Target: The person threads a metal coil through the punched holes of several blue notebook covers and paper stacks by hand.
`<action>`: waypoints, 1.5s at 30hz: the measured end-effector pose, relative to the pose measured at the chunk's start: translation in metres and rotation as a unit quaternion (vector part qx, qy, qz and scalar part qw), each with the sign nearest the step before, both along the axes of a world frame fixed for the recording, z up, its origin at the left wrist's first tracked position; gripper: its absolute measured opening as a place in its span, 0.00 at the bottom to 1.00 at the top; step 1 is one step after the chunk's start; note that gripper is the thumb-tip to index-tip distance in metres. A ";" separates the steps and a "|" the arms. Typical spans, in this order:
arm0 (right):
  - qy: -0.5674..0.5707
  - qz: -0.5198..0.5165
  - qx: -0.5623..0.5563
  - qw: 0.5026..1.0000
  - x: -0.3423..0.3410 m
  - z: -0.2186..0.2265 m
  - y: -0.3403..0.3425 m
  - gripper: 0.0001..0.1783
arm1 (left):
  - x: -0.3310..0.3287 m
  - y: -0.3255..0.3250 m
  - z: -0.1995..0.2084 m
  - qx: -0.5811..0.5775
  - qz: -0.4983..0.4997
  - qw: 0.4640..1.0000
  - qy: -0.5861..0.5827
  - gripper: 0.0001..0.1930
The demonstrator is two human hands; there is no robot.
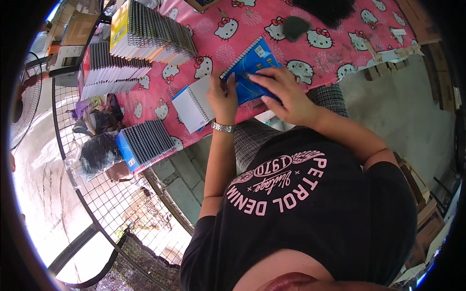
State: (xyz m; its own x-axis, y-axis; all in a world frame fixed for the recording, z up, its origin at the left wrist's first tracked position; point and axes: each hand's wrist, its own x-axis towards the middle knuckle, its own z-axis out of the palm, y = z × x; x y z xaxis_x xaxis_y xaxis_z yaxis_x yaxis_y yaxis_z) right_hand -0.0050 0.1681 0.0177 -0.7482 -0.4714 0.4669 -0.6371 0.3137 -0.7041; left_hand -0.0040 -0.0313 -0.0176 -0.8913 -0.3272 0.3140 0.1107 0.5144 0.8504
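A blue-covered spiral notebook lies slanted on the table in front of me, its coil along the upper left edge. My left hand is closed at the coil's lower end, thumb and fingers pinched on the notebook there. In my right hand is a small hand tool with dark blue handles, its tip pointing at the left hand's fingers; its exact kind is partly hidden by the fingers. Just left of my left wrist, another spiral notebook lies with white pages up and a blue cover underneath.
Tall stacks of spiral notebooks stand at the far left, with a shorter blue-covered stack at the table's near left corner. A dark flat piece lies on the pink patterned tablecloth. A wire mesh borders the left side.
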 end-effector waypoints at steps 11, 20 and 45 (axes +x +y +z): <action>0.046 0.005 0.095 0.994 -0.003 0.001 -0.026 0.31 | 0.002 -0.003 -0.002 0.013 -0.017 1.000 0.008 0.11; -0.496 0.152 -0.197 0.832 0.008 0.007 -0.039 0.26 | 0.017 -0.017 -0.011 0.029 0.002 0.997 0.066 0.18; -0.729 0.278 -0.158 0.605 0.041 -0.056 -0.121 0.29 | 0.091 -0.127 -0.023 0.253 0.270 0.928 0.053 0.07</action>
State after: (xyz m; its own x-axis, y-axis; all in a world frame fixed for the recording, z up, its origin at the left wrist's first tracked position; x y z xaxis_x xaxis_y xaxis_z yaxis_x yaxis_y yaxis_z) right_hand 0.0356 0.0467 -0.0387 -0.2396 -0.8994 -0.3656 0.7891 0.0389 -0.6131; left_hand 0.0867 -0.1585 -0.0404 -0.5277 -0.8460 0.0761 0.0503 0.0583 0.9970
